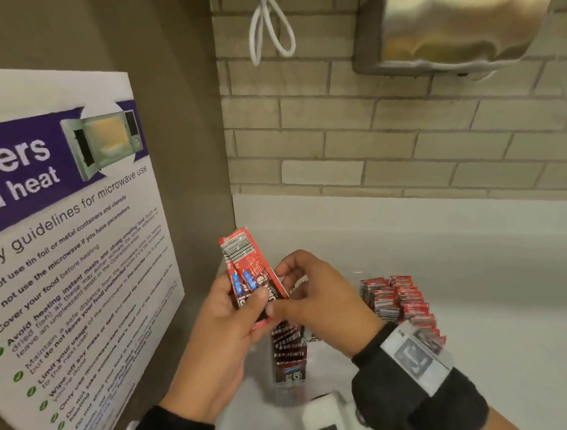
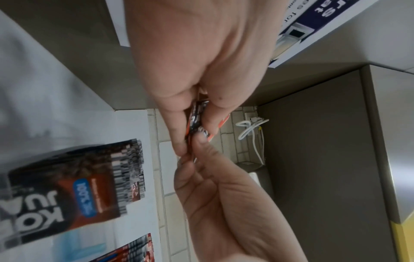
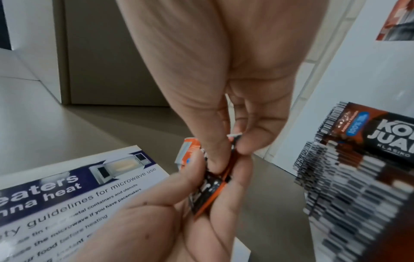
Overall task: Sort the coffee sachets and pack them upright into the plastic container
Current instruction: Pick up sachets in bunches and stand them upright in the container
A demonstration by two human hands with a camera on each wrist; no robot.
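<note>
While my left hand [image 1: 229,322] grips a small fan of red coffee sachets [image 1: 245,268] just left of frame centre in the head view, my right hand [image 1: 314,296] pinches the edge of one at their lower end. Thumb and fingertips on both hands are pressed together on the thin foil, so I judge a slip likely: pull too hard and the whole fan could slide loose and scatter across the counter [image 1: 480,268]. Below my hands, a brown row [image 1: 288,348] stands upright in the clear plastic container [image 1: 284,396], whose walls I can barely make out; a red row [image 1: 402,300] stands at centre right. Dropping a red sachet among the brown would undo the sorting, and a careless push could topple the upright rows.
</note>
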